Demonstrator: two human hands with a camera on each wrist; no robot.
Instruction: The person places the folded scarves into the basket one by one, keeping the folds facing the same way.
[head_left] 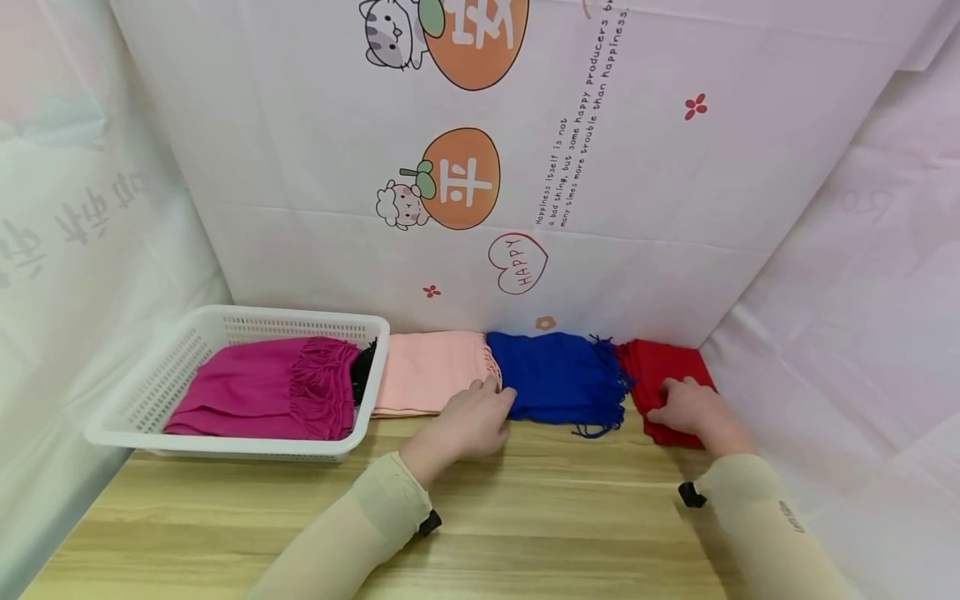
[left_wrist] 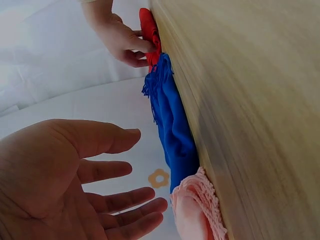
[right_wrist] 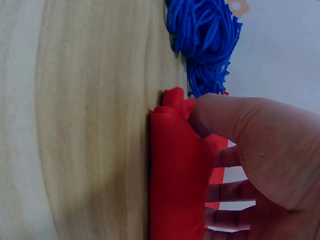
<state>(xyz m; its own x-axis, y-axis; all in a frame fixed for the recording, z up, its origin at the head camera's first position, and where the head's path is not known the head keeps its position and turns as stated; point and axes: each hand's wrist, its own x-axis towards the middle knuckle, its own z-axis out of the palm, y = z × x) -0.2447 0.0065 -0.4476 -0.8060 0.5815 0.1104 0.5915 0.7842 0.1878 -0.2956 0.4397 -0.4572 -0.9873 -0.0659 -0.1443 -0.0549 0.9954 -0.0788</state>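
A folded red scarf (head_left: 660, 362) lies at the right end of a row against the back wall. My right hand (head_left: 693, 408) rests on it from above. In the right wrist view its thumb (right_wrist: 217, 116) touches the cloth near the fringed end, fingers extended across it. Beside the red one is a folded blue scarf (head_left: 558, 375) with loose fringe, then a folded pink scarf (head_left: 427, 371). Over the place where pink and blue meet hovers my left hand (head_left: 475, 418). Its fingers are relaxed and spread, holding nothing in the left wrist view.
At the left stands a white plastic basket (head_left: 225, 447) holding a folded magenta scarf (head_left: 247, 387) with something black and fringed (head_left: 365, 371) under its right end. The wooden table (head_left: 540, 517) is bounded by white fabric walls at the back and sides.
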